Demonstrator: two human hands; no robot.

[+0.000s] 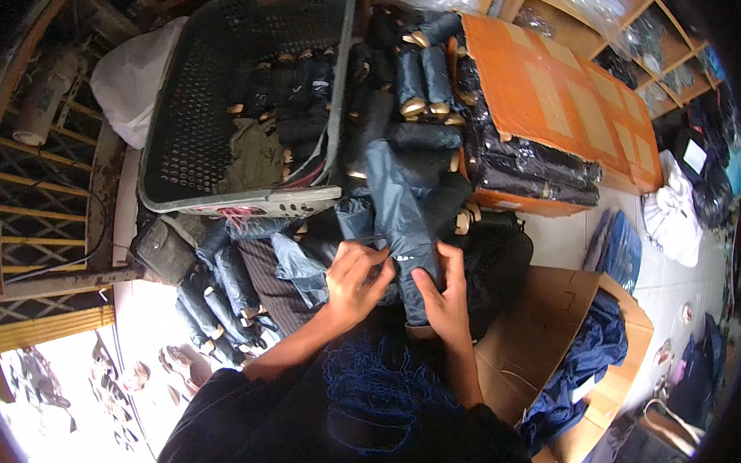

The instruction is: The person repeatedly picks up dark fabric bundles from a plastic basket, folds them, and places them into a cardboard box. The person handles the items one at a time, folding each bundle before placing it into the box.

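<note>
A long folded umbrella [388, 182] in shiny blue-grey fabric lies across the middle, pointing away from me. Its near end rests close to my shirt. My right hand [449, 300] is closed round its lower right side, thumb on top. At its left edge, my left hand [355, 281] is curled, the fingertips pinched against the fabric; whether they hold a strap or a fold is too small to tell. Beneath and beyond lie more rolled umbrellas [435, 78] in dark and blue-grey cloth, with pale wood-coloured ends. A loose piece of blue-grey fabric [295, 265] lies left of my left hand.
A dark green perforated basket [160, 134] holding dark rolls stands at the far left. An orange taped carton [557, 90] sits far right. Nearer right, an open cardboard box [543, 327] contains navy fabric [588, 347]. More blue rolls [213, 311] lie on the floor at left.
</note>
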